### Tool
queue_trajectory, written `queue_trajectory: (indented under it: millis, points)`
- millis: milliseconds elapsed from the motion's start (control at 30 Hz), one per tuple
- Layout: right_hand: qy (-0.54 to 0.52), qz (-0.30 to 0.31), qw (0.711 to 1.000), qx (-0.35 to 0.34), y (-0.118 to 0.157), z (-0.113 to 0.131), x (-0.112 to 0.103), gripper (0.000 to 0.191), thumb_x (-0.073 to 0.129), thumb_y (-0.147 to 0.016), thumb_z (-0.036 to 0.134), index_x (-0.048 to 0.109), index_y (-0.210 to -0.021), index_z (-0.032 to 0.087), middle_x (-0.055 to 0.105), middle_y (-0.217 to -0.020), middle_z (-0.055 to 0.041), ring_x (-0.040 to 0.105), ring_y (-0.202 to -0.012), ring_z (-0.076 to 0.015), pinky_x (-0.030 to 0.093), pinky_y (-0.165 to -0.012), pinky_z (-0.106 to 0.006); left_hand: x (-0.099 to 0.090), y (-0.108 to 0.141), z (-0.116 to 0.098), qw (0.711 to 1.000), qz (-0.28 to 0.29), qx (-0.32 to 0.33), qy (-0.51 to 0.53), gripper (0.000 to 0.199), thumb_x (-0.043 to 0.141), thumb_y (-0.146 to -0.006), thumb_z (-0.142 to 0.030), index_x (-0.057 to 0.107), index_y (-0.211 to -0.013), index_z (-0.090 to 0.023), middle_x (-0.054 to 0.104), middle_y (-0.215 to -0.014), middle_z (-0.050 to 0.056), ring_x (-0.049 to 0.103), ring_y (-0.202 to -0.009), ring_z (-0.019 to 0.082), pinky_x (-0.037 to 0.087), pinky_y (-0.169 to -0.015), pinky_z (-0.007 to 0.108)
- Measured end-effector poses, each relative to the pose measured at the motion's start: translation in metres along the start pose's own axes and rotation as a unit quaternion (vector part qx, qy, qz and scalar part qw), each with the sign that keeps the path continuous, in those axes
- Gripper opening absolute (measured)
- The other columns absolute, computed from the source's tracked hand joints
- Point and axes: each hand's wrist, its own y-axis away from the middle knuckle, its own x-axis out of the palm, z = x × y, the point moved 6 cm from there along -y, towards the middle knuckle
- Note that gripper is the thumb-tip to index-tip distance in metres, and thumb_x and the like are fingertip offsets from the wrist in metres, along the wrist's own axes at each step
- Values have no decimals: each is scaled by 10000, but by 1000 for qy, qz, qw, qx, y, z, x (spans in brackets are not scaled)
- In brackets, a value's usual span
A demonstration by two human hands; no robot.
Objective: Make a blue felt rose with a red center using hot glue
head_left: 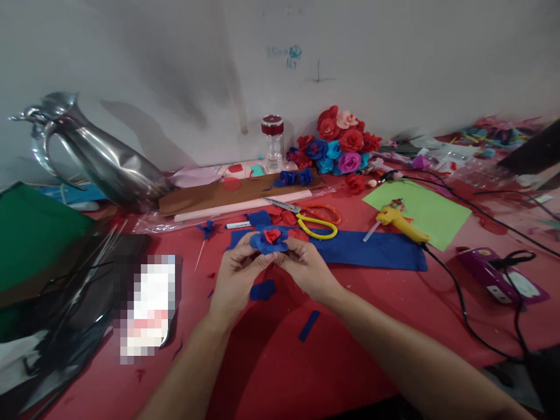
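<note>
Between my two hands is a paper flower [270, 238] with blue outer petals and a red centre. My left hand [238, 271] pinches its left side, thumb in front. From the right, my right hand [306, 265] grips the opposite side, its thumb close to the other one. Just beyond the hands lie a blue strip [367, 249] and scissors [317, 226] with yellow and orange handles. Small blue cut pieces, one a narrow strip [310, 325], lie on the red table [280, 373] below. The flower's underside is hidden.
A yellow glue gun [400, 221] rests on green paper [446, 213], its cord trailing to a purple power strip [499, 274]. Behind are a bunch of paper flowers [341, 140], a glass jar [273, 146] and a metal jug [105, 151]. A blurred-out phone [151, 306] lies left.
</note>
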Motion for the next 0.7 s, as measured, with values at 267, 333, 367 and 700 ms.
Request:
queue_trajectory:
  millis: [267, 333, 367, 700]
  points:
    - [-17, 22, 999, 19, 1, -2, -1, 337, 753, -743, 485, 583, -663, 205, 606, -671, 21, 583, -706, -143, 512, -728, -294, 2, -1, 1, 1000, 6, -16, 9, 168, 847, -654, -395, 797, -708, -244, 698, -827, 27, 634, -819, 170, 537, -833, 325]
    - [-20, 26, 999, 25, 1, -2, 0, 341, 757, -741, 487, 581, -674, 203, 597, -673, 25, 578, -704, -137, 505, -735, -292, 2, -1, 1, 1000, 6, -23, 19, 173, 855, -642, -391, 796, -710, -243, 708, -828, 28, 645, -832, 175, 538, -847, 332]
    - [-24, 28, 999, 29, 1, -3, 0, 350, 761, -734, 497, 580, -677, 202, 594, -673, 27, 575, -701, -135, 502, -737, -291, 2, -1, 2, 999, 3, -27, 23, 174, 860, -634, -387, 793, -698, -240, 711, -817, 28, 649, -832, 179, 540, -846, 335]
    - [6, 52, 998, 19, 1, 1, 1, 373, 733, -755, 549, 584, -696, 212, 574, -665, 20, 566, -681, -144, 509, -713, -301, 0, -3, 2, 997, -11, -30, 73, 188, 911, -524, -294, 735, -555, -237, 669, -738, -11, 609, -715, 133, 546, -753, 302]
